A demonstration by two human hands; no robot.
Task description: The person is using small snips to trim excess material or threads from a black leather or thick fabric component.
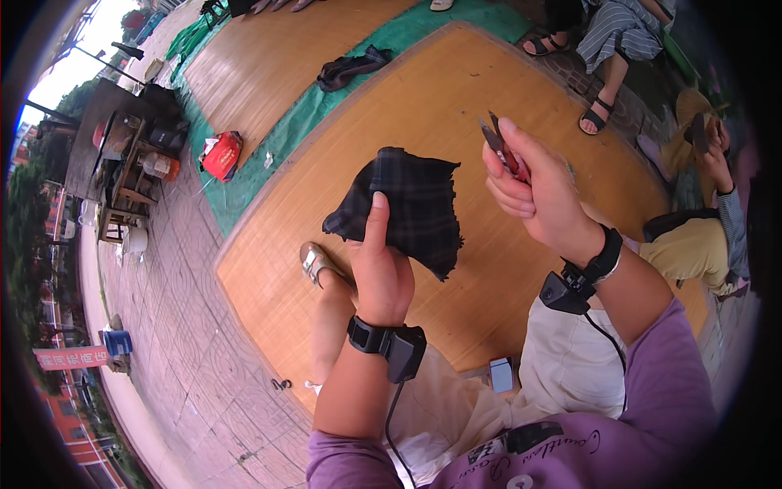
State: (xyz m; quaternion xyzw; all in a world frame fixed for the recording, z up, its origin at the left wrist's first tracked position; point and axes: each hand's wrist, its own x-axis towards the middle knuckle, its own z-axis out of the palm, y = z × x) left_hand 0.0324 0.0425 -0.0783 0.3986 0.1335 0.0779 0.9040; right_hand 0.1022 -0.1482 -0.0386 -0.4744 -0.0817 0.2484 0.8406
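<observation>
My left hand (383,273) is closed on a dark plaid piece of cloth (417,202), its thumb pressed flat on top. The cloth has frayed, ragged edges on its right and lower sides. To the right and apart from it, my right hand (547,189) is raised and wrapped round a pair of small thread snips (510,156) with red on the handle. The two dark blade tips point up and to the left, slightly apart. Both hands are above a tan woven mat.
The mat (489,106) lies under my legs, with green sheeting (244,191) beyond it. A dark garment (350,69) and a red bag (221,156) lie there. A phone (501,375) rests by my lap. People sit at the right; a cluttered wooden stand (130,163) is at left.
</observation>
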